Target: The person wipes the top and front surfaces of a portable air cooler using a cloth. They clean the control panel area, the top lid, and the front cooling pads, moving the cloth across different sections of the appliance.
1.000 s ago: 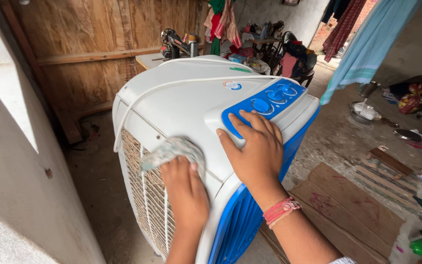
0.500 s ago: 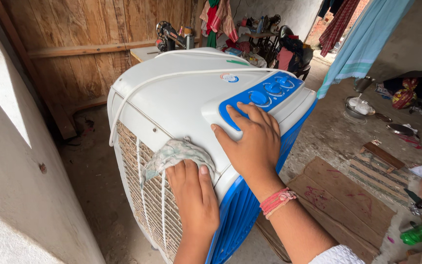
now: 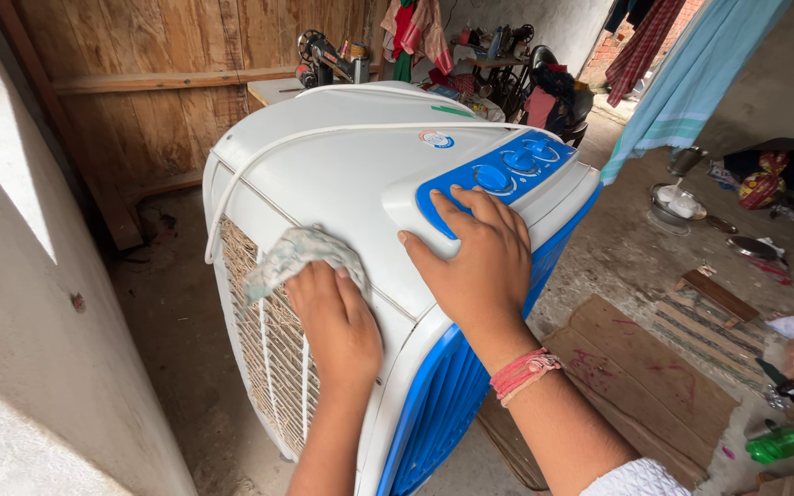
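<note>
This is a modest home's storage or work room, opening onto a yard. A rough plank wall (image 3: 167,83) and bare concrete floor (image 3: 176,312) enclose it, with a white and blue air cooler (image 3: 360,174) standing in the middle. A sewing machine (image 3: 323,60) sits on a table at the back, clothes (image 3: 411,28) hang above, cloth (image 3: 691,73) hangs by the opening, and metal dishes (image 3: 677,207), flattened cardboard (image 3: 654,377) and a green bottle (image 3: 778,444) lie about the floor.

Right hand (image 3: 480,262): red thread wristband, white sleeve
</note>
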